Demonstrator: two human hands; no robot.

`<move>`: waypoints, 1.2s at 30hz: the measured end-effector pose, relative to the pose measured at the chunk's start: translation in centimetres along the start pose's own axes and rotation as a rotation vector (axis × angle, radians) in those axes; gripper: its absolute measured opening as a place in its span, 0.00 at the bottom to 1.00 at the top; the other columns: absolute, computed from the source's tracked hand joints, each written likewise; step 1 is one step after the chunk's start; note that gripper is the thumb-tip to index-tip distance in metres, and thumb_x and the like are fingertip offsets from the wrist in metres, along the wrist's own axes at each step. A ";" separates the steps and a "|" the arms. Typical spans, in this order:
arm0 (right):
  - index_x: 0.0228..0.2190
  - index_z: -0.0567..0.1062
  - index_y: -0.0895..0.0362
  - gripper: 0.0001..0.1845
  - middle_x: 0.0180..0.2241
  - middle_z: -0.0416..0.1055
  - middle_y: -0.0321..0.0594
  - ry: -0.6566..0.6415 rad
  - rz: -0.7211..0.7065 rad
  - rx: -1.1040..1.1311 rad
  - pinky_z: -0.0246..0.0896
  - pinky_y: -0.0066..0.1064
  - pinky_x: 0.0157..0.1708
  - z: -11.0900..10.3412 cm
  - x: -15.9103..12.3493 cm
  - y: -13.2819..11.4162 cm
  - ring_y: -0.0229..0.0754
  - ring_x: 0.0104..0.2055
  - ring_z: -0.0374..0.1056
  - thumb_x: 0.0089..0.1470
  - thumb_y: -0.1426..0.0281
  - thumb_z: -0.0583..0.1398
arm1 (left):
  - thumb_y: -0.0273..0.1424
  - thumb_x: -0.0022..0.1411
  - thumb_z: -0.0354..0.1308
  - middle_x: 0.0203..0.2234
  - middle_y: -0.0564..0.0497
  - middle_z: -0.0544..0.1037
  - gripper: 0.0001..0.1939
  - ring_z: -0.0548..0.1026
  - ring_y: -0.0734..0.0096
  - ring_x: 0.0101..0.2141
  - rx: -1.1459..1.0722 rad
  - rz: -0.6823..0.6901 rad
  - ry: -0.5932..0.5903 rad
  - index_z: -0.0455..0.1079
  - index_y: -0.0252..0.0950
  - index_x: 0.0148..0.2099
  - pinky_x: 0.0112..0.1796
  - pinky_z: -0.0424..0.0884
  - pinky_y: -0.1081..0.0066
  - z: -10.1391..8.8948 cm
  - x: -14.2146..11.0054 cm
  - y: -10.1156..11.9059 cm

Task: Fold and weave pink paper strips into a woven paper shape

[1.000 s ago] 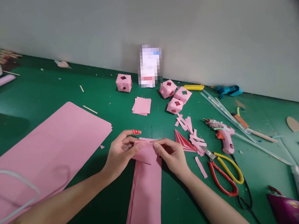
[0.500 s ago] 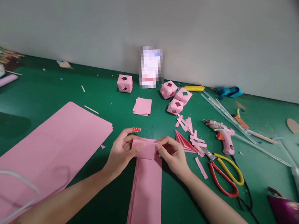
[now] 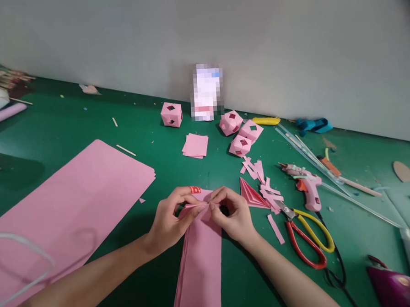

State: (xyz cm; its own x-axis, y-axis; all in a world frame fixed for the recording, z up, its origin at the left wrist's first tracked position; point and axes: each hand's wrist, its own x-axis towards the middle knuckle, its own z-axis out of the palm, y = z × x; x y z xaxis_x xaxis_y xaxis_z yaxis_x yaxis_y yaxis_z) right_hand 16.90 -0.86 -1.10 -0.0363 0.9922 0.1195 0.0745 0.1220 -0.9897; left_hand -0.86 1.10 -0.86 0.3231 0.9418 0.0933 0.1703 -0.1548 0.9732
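Between the fingertips of both hands is a small folded piece of pink paper (image 3: pixel 193 208), seen nearly edge-on and partly hidden by the fingers. My left hand (image 3: pixel 172 215), with a red wrap on one finger, is closed on its left side. Thumb and fingers of my right hand (image 3: pixel 234 214) pinch its right end. Below the hands lies a stack of long pink paper strips (image 3: pixel 204 268) on the green table. A pile of pink paper squares (image 3: pixel 196 145) sits farther back, near several pink paper cubes with cut-out openings (image 3: pixel 171 115).
Large pink sheets (image 3: pixel 73 210) cover the left. On the right lie paper scraps (image 3: pixel 271 193), a pink folded triangle (image 3: pixel 251 196), scissors with red and yellow handles (image 3: pixel 306 244), and a pink glue gun (image 3: pixel 310 189) with its cord. A blurred-out phone (image 3: pixel 207 91) leans on the wall.
The folded paper, which lay flat facing me, is now turned nearly edge-on. My left fingers have moved down and right, and both hands' fingertips have come closer together.
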 end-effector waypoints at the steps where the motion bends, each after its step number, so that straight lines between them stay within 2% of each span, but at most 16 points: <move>1: 0.26 0.70 0.56 0.04 0.28 0.71 0.38 0.004 0.013 0.002 0.63 0.30 0.31 0.0 0.0 0.0 0.39 0.32 0.68 0.51 0.75 0.61 | 0.30 0.61 0.62 0.30 0.52 0.79 0.09 0.79 0.69 0.34 -0.007 0.005 0.008 0.67 0.37 0.43 0.39 0.72 0.72 0.0 0.0 0.0; 4: 0.26 0.70 0.56 0.04 0.28 0.70 0.37 0.044 0.059 0.019 0.61 0.27 0.27 -0.2 0.2 0.1 0.37 0.28 0.65 0.50 0.74 0.61 | 0.29 0.61 0.62 0.30 0.52 0.79 0.09 0.78 0.71 0.33 -0.044 0.032 0.056 0.66 0.37 0.43 0.38 0.73 0.73 -0.2 0.1 -0.1; 8: 0.26 0.70 0.56 0.05 0.28 0.69 0.37 0.152 0.081 0.087 0.57 0.26 0.22 -0.4 0.3 0.2 0.35 0.26 0.63 0.53 0.72 0.60 | 0.28 0.60 0.63 0.29 0.55 0.78 0.15 0.78 0.72 0.35 -0.069 0.020 0.203 0.65 0.38 0.48 0.41 0.73 0.73 -0.3 0.5 0.0; 10: 0.27 0.70 0.56 0.05 0.29 0.69 0.37 0.134 0.077 0.093 0.58 0.26 0.24 -0.5 0.2 0.3 0.35 0.27 0.63 0.55 0.71 0.60 | 0.29 0.60 0.63 0.30 0.54 0.79 0.17 0.79 0.70 0.35 -0.063 -0.017 0.257 0.64 0.38 0.50 0.40 0.74 0.72 -0.3 0.7 0.0; 13: 0.30 0.73 0.57 0.05 0.29 0.70 0.38 0.021 0.077 0.046 0.61 0.28 0.27 -0.5 0.0 0.3 0.36 0.27 0.64 0.57 0.69 0.60 | 0.31 0.60 0.63 0.34 0.51 0.81 0.16 0.80 0.66 0.38 -0.022 -0.017 0.269 0.65 0.37 0.50 0.42 0.75 0.68 -0.1 0.7 -0.1; 15: 0.33 0.76 0.57 0.06 0.30 0.72 0.40 -0.048 0.081 -0.014 0.62 0.29 0.29 -0.5 -0.1 0.3 0.37 0.29 0.66 0.58 0.67 0.60 | 0.30 0.61 0.62 0.35 0.50 0.82 0.15 0.80 0.65 0.40 0.031 0.033 0.252 0.67 0.37 0.50 0.44 0.75 0.67 -0.1 0.5 -0.2; 18: 0.38 0.78 0.56 0.10 0.34 0.76 0.43 -0.059 0.088 -0.037 0.64 0.30 0.31 -0.6 -0.1 0.1 0.39 0.32 0.69 0.59 0.64 0.59 | 0.29 0.61 0.62 0.40 0.48 0.81 0.14 0.78 0.64 0.46 0.140 0.138 0.182 0.70 0.38 0.50 0.49 0.73 0.66 -0.1 0.2 -0.2; 22: 0.40 0.78 0.56 0.13 0.36 0.77 0.43 -0.021 0.124 0.048 0.66 0.30 0.34 -0.7 0.2 0.0 0.40 0.35 0.71 0.61 0.63 0.58 | 0.31 0.58 0.66 0.49 0.45 0.78 0.25 0.74 0.60 0.51 0.191 0.274 0.008 0.67 0.40 0.57 0.52 0.71 0.63 -0.3 0.1 0.0; 24: 0.40 0.77 0.56 0.12 0.35 0.77 0.42 -0.011 0.137 0.079 0.65 0.29 0.33 -0.7 0.3 0.1 0.39 0.33 0.71 0.59 0.63 0.60 | 0.33 0.57 0.66 0.51 0.43 0.76 0.29 0.72 0.57 0.53 0.174 0.349 -0.053 0.64 0.39 0.60 0.53 0.70 0.60 -0.4 0.2 0.0; 26: 0.40 0.76 0.56 0.11 0.34 0.76 0.41 0.005 0.142 0.092 0.65 0.28 0.31 -0.6 0.2 0.2 0.37 0.31 0.70 0.56 0.64 0.62 | 0.35 0.59 0.64 0.53 0.40 0.74 0.29 0.70 0.55 0.55 0.168 0.403 -0.109 0.63 0.37 0.61 0.54 0.69 0.57 -0.4 0.3 0.0; 28: 0.38 0.75 0.56 0.10 0.34 0.75 0.41 0.012 0.147 0.096 0.64 0.28 0.31 -0.5 0.2 0.3 0.37 0.31 0.69 0.55 0.66 0.63 | 0.34 0.64 0.59 0.54 0.39 0.72 0.26 0.68 0.55 0.56 0.169 0.419 -0.132 0.62 0.37 0.62 0.54 0.68 0.55 -0.4 0.3 -0.1; 30: 0.38 0.74 0.56 0.08 0.34 0.75 0.41 0.009 0.153 0.108 0.64 0.28 0.31 -0.4 0.1 0.4 0.37 0.32 0.70 0.55 0.68 0.63 | 0.30 0.66 0.55 0.55 0.39 0.72 0.23 0.68 0.56 0.57 0.187 0.396 -0.083 0.61 0.37 0.61 0.55 0.67 0.55 -0.3 0.4 -0.1; 32: 0.38 0.74 0.56 0.08 0.33 0.75 0.40 0.000 0.158 0.115 0.64 0.27 0.31 -0.4 0.1 0.5 0.37 0.31 0.70 0.55 0.69 0.62 | 0.29 0.65 0.56 0.57 0.40 0.69 0.23 0.65 0.56 0.58 0.220 0.334 0.001 0.60 0.38 0.62 0.57 0.64 0.54 -0.2 0.4 -0.2; 34: 0.39 0.74 0.56 0.08 0.33 0.75 0.40 -0.004 0.152 0.105 0.63 0.27 0.30 -0.5 0.1 0.6 0.36 0.30 0.69 0.55 0.70 0.61 | 0.30 0.63 0.58 0.60 0.40 0.66 0.26 0.64 0.56 0.60 0.224 0.238 0.059 0.58 0.38 0.62 0.58 0.62 0.54 -0.1 0.5 -0.4; 36: 0.39 0.75 0.56 0.08 0.33 0.75 0.40 -0.011 0.146 0.084 0.63 0.27 0.30 -0.5 0.1 0.6 0.36 0.30 0.69 0.56 0.70 0.61 | 0.32 0.62 0.60 0.57 0.41 0.69 0.27 0.67 0.57 0.57 0.159 0.127 0.071 0.58 0.39 0.62 0.57 0.65 0.56 0.0 0.7 -0.6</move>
State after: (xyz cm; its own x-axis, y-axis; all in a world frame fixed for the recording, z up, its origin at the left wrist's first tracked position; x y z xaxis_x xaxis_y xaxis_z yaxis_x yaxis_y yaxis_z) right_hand 17.46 -0.70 -1.68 -0.0425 0.9987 -0.0268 -0.0043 -0.0270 -0.9996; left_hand -0.76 1.84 -1.33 0.2854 0.9297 0.2330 0.2789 -0.3131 0.9078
